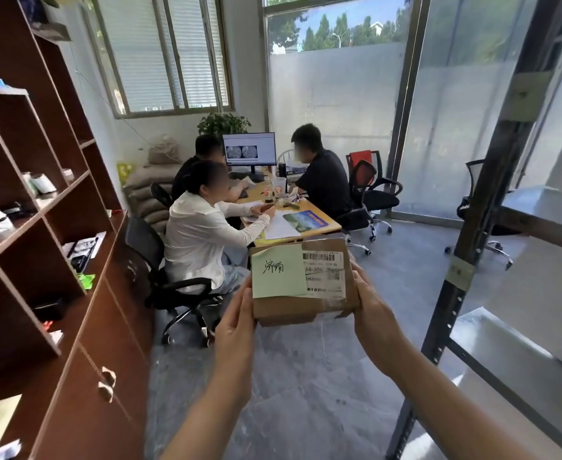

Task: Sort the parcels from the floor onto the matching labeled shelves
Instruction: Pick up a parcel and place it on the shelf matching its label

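A brown cardboard parcel (292, 308) is held up at chest height in the middle of the view. A pale green handwritten note (278, 272) and a white shipping label (326, 275) cover its top. My left hand (236, 323) grips the parcel's left side and my right hand (374, 310) grips its right side. A grey metal shelf rack (465, 267) stands to the right, with paper labels (459, 272) taped on its upright post. Its boards (518, 346) look bare.
A tall brown wooden shelving unit (83, 293) with small items and lower cupboards fills the left. Straight ahead, three people sit on office chairs around a desk (306, 227) with a monitor. More office chairs (375, 194) stand by the glass wall. Grey floor (306, 393) lies below.
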A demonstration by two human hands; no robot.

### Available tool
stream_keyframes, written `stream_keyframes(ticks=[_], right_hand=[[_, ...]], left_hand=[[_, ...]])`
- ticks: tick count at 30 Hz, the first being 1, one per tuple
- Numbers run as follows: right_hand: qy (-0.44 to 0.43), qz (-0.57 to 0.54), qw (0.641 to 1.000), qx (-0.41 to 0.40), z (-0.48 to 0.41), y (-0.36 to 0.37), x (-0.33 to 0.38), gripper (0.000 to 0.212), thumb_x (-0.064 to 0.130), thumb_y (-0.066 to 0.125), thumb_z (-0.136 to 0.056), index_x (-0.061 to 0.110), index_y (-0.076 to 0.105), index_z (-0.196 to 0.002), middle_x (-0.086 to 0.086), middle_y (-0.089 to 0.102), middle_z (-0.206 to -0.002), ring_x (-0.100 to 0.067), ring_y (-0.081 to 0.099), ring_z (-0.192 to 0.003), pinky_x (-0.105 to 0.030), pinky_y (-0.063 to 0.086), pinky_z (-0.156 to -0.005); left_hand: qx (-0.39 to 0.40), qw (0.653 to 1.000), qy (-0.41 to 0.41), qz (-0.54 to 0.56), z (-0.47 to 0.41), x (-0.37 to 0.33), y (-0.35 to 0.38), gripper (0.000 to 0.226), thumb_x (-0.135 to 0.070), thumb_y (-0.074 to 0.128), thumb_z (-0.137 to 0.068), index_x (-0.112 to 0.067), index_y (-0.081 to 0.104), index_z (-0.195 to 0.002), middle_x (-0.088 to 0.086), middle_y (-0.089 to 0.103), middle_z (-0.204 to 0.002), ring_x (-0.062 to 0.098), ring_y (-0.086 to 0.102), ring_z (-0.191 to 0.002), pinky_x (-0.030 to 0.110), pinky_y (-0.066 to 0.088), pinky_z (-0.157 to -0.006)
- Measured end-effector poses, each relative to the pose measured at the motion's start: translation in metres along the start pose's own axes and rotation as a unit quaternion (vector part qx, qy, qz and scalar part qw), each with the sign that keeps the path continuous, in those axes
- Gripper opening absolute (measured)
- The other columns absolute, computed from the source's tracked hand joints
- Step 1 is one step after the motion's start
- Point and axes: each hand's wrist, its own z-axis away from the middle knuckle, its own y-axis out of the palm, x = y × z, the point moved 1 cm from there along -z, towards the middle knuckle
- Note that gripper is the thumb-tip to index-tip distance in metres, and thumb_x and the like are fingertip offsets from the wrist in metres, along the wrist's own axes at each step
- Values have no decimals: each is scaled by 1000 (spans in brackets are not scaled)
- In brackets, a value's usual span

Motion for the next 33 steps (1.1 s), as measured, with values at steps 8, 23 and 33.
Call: stream_keyframes(ticks=[8, 23, 33], right_hand=[[-1, -7, 1000, -17, -26, -3, -14, 41, 22, 26, -109, 20, 47, -144, -8, 67, -128, -21, 64, -116, -25, 55, -80], [-7, -46, 996, -79, -118, -57, -44, 42, 24, 25, -109, 16, 48, -143, -12, 66, -131, -21, 64, -119, -23, 54, -83], [8, -47, 993, -108, -185, -93, -57, 42, 30, 25, -109, 27, 50, -143, -5, 66, -130, -19, 61, -122, -31, 46, -97]], left_hand=[[21, 1000, -7, -6, -29, 13, 4, 25, -42, 55, -100, -56, 74, -107, -21, 72, -125, 7, 61, -126, 33, 44, -111], [94, 995, -16, -42, -116, 39, 76, 30, -36, 49, -104, -40, 66, -128, -22, 75, -116, -7, 68, -107, 6, 52, -68], [124, 992, -18, -27, -181, 69, 122, 47, -53, 55, -88, -41, 66, -132, -12, 68, -135, 8, 61, -129, 32, 47, -106]])
